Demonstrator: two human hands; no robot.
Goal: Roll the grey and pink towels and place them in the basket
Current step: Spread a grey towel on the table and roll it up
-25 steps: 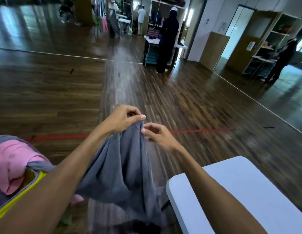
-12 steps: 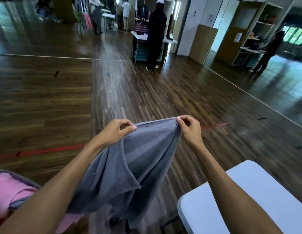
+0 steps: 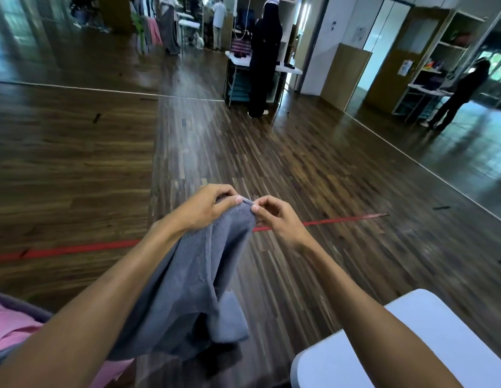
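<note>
Hands closed together since prev, L hand (image 3: 207, 204) & R hand (image 3: 274, 217) pinching grey towel (image 3: 193, 289), wood floor (image 3: 313, 169), white table (image 3: 428, 326)

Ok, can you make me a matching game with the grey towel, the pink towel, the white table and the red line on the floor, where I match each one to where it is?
Things:
1. grey towel
2. pink towel
3. white table
4. red line

Places:
A. bottom right corner, under the right arm
B. held up in the air by the left hand and the right hand
C. running across the wooden floor
D. bottom left corner

Right pairs: 1-B, 2-D, 3-A, 4-C
</note>
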